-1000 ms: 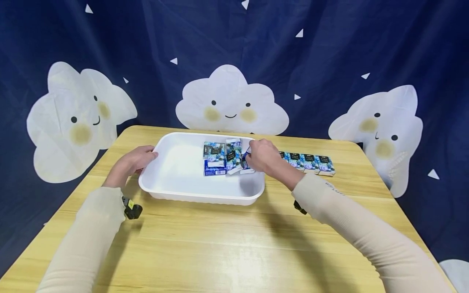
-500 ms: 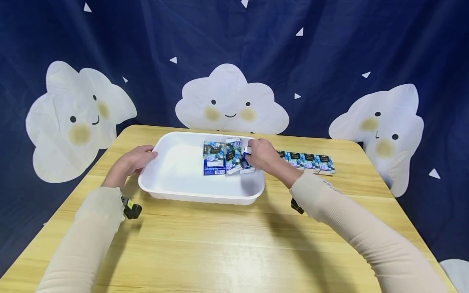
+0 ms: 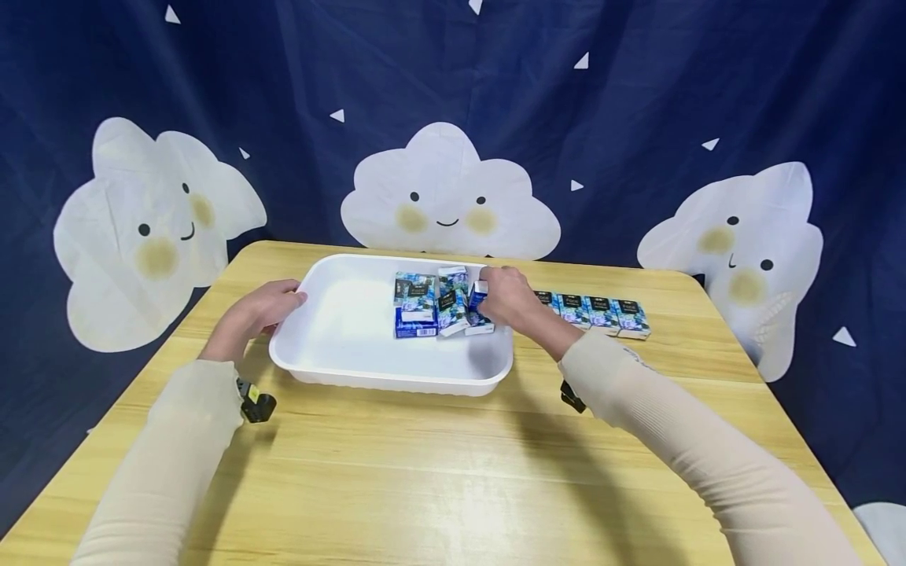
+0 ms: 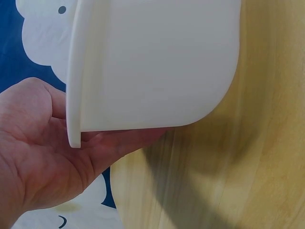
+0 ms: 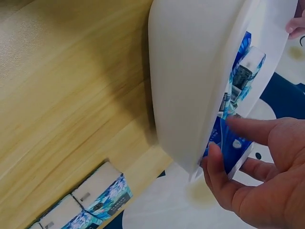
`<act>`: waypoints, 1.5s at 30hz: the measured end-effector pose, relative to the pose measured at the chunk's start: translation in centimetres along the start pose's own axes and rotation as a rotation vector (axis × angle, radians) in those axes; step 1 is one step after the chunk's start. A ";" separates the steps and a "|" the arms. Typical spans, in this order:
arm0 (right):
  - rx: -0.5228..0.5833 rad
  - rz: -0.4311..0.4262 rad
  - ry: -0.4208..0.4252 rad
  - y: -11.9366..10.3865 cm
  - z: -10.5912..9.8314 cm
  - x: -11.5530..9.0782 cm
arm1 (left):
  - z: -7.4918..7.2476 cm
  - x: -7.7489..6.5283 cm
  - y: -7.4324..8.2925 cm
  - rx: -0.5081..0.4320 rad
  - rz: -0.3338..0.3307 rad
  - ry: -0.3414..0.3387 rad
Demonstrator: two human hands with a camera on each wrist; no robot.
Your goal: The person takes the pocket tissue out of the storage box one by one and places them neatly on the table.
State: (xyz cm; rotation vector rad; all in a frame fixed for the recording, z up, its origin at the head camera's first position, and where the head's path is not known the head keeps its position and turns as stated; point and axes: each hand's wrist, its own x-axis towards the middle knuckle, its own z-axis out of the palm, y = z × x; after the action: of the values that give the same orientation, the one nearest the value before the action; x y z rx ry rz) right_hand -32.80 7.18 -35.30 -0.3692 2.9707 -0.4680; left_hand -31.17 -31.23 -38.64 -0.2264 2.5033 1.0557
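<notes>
A white plastic tray (image 3: 368, 381) stands on the table, its left end gripped by my left hand (image 3: 265, 305). In the left wrist view, the thumb side lies by the rim and the fingers (image 4: 119, 143) reach under the tray. At the tray's right end, my right hand (image 3: 507, 299) holds a blue pocket tissue pack (image 5: 231, 148) between thumb and fingers, close inside the wall. Several more floral blue tissue packs (image 3: 418, 303) lie in a loose, overlapping heap in the tray's right half. Part of the held pack is hidden by the hand and rim.
A row of several matching tissue packs (image 3: 602, 313) lies side by side on the wooden table (image 3: 396, 472), right of the tray. My right forearm passes in front of this row. Behind the table hangs a dark blue curtain (image 3: 297, 71) with cloud faces.
The pack at my right hand has turned slightly, so its white end now shows beside the fingers. My right hand has barely shifted; the left hand and tray stay put.
</notes>
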 end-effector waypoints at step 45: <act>-0.108 0.021 -0.055 2.6 -2.4 -2.6 | -0.1 -0.2 0.0 0.004 -0.009 -0.014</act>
State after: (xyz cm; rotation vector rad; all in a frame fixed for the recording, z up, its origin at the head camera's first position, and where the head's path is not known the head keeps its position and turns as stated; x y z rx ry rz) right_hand -31.25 10.89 -33.63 -0.3545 2.9502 -0.2913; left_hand -31.01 -31.28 -38.50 -0.2280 2.4897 1.0445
